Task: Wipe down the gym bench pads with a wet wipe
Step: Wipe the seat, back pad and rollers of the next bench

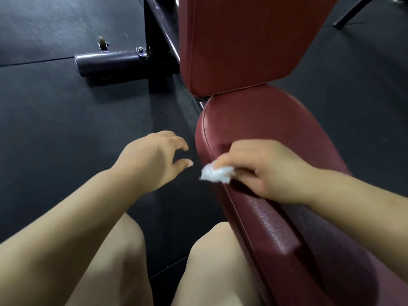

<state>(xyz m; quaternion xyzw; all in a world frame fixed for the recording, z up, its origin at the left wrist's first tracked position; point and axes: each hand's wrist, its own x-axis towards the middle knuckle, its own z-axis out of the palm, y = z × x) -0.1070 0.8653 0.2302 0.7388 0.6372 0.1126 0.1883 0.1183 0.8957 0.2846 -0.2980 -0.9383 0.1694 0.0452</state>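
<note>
A dark red seat pad (271,129) runs from the middle of the view to the lower right, and a red back pad (240,43) rises behind it. My right hand (262,168) pinches a crumpled white wet wipe (215,173) against the seat pad's left edge. The pad surface near my wrist looks wet and shiny. My left hand (154,160) hovers over the floor just left of the pad, fingers loosely curled, holding nothing.
Black rubber floor mats (66,120) surround the bench. The bench's black frame and a cylindrical foot bar (110,61) lie at the upper left. Another black frame leg (351,14) stands at the upper right. My bare knees (220,250) sit close to the pad's left side.
</note>
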